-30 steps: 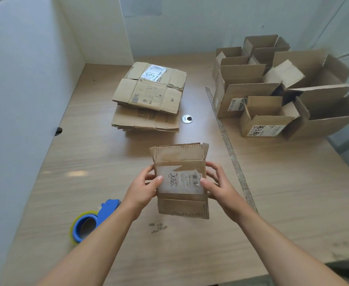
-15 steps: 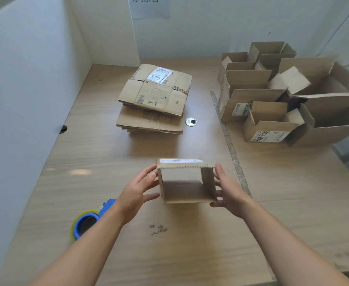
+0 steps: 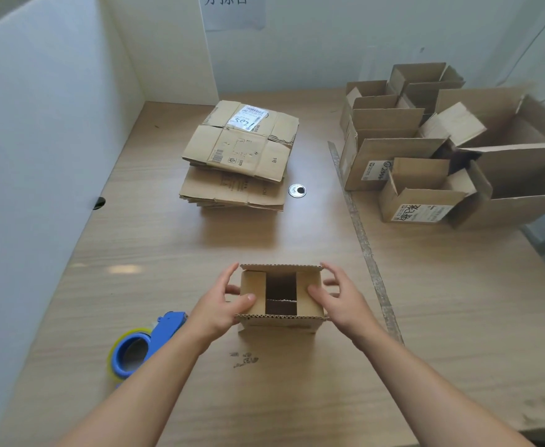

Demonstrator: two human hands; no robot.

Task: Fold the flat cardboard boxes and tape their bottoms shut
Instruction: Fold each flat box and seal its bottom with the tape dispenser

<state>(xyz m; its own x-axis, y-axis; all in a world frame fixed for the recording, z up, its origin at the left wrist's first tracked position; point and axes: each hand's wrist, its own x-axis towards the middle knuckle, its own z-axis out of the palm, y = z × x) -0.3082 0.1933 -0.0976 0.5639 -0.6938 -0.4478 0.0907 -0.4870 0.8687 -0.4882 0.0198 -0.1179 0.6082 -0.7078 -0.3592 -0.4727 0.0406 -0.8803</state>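
A small cardboard box point(image 3: 280, 324) stands squared up on the wooden table point(image 3: 168, 253), open end facing up. Its two short side flaps are folded inward, leaving a dark gap between them. My left hand point(image 3: 222, 306) holds the box's left side, thumb pressing the left flap down. My right hand point(image 3: 338, 298) holds the right side, thumb on the right flap. A blue tape dispenser point(image 3: 142, 343) with a yellowish roll lies on the table just left of my left forearm. A stack of flat boxes point(image 3: 238, 159) sits further back.
Several assembled open boxes point(image 3: 425, 162) crowd the back right of the table. A metal ruler strip point(image 3: 364, 240) runs along the table to the right of my hands. A round cable grommet point(image 3: 296, 190) sits beside the flat stack. White partition walls point(image 3: 39, 140) close off the left and back.
The flat box was opened into a square tube and set upright on the table. Both thumbs have now folded the two side flaps inward.
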